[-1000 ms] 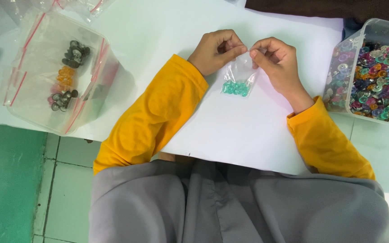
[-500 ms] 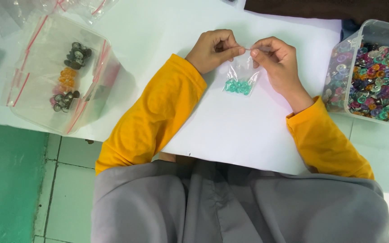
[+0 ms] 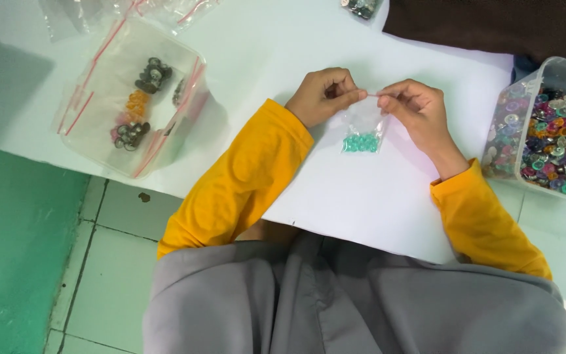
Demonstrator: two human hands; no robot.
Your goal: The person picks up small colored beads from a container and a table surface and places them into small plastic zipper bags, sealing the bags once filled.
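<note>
Above white sheet [image 3: 244, 39], left hand [image 3: 322, 97], right hand [image 3: 414, 111] pinching bag [image 3: 365, 128]

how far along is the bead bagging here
Done: several filled bags lie in the clear tub on the left. In hand: left hand and right hand pinch the top of a small bag of teal beads. Left: the tub of mixed beads on the right looks full.

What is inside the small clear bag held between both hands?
A cluster of small teal beads sits at the bottom of the clear bag. Their count is unclear; fingertips cover the top edge.
</note>
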